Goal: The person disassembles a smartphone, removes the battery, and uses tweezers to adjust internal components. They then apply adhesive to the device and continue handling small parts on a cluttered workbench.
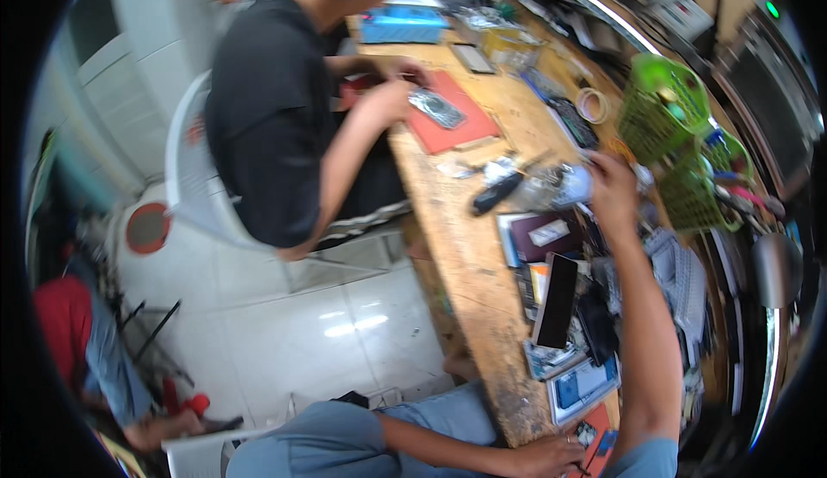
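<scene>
My right hand (613, 192) reaches far along the wooden bench, its fingers curled round the near end of a clear plastic bottle (551, 187). Motion smears its fingertips. Just left of the bottle lies a black-handled tool (496, 194), perhaps a brush. My left hand (551, 458) is low at the bench's near edge, fingers closed on a thin dark tool whose kind I cannot make out. Beside it, an orange-red mat (599, 425) carries a small circuit part (587, 433). Between my hands a dark-screened phone (556, 300) rests on piled phone parts and boxes.
Green plastic baskets (663, 103) with tools stand at the right back, near a tape roll (592, 105). Across the bench corner a seated person in black (271, 116) handles a phone (437, 108) on a red mat (457, 133). A blue box (401, 26) sits beyond.
</scene>
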`<state>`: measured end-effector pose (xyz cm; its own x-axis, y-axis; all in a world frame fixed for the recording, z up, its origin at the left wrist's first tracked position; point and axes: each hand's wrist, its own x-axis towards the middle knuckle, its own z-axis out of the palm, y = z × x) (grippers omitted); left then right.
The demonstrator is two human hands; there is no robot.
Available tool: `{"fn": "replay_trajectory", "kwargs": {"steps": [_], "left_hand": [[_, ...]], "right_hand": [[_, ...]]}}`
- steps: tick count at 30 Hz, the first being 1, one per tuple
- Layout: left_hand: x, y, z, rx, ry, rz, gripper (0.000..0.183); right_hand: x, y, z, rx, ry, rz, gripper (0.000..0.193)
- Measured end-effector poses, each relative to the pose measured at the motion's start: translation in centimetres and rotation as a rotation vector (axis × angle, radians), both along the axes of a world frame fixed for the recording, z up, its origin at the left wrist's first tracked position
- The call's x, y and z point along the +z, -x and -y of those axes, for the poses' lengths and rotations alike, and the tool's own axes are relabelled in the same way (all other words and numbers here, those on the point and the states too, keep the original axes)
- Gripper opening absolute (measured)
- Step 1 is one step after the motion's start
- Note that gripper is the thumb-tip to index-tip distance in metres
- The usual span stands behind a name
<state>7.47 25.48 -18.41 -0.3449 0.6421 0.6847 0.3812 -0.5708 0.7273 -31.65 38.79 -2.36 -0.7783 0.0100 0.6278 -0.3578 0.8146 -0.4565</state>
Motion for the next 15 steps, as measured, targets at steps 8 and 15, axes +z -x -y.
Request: {"fn": "replay_trajectory", "kwargs": {"steps": [8,15], "left_hand": [[-0.2,-0.7,0.1,-0.067,0.077,0.095,0.012],[3.2,1.2,3.2,0.066,0.376,0.187,0.011]], "right_hand": [[3.7,-18.1,-0.6,-0.171,-0.233,0.048,0.017],[4.4,-39.5,0.8,-0.482,-0.029,0.083,0.013]]}}
